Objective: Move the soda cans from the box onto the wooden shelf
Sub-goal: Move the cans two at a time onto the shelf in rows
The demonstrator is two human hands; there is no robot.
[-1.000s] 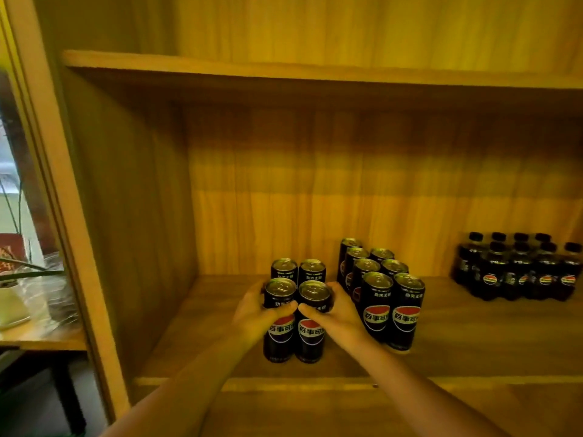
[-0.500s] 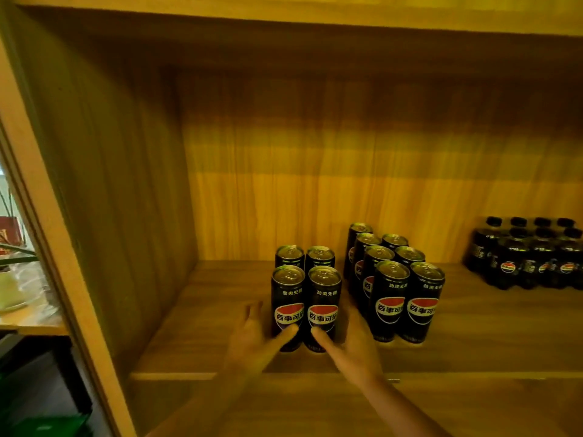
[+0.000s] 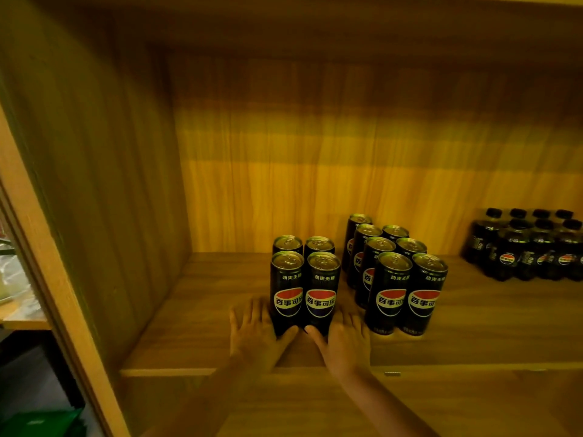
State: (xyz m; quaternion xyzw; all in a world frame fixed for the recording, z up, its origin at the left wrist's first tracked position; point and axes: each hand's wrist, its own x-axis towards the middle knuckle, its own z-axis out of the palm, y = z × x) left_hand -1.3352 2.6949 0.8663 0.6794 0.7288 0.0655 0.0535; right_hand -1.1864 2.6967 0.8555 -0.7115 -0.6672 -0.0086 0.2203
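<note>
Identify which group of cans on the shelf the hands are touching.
The left group of four cans: both thumbs rest at its base, unlike the larger group beside it.

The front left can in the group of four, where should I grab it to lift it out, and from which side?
Grip the front left can around its upper body, coming from the open left and front. It stands upright, pressed against the front right can and a can behind, so only those faces are free. The left hand lies open at its base.
</note>
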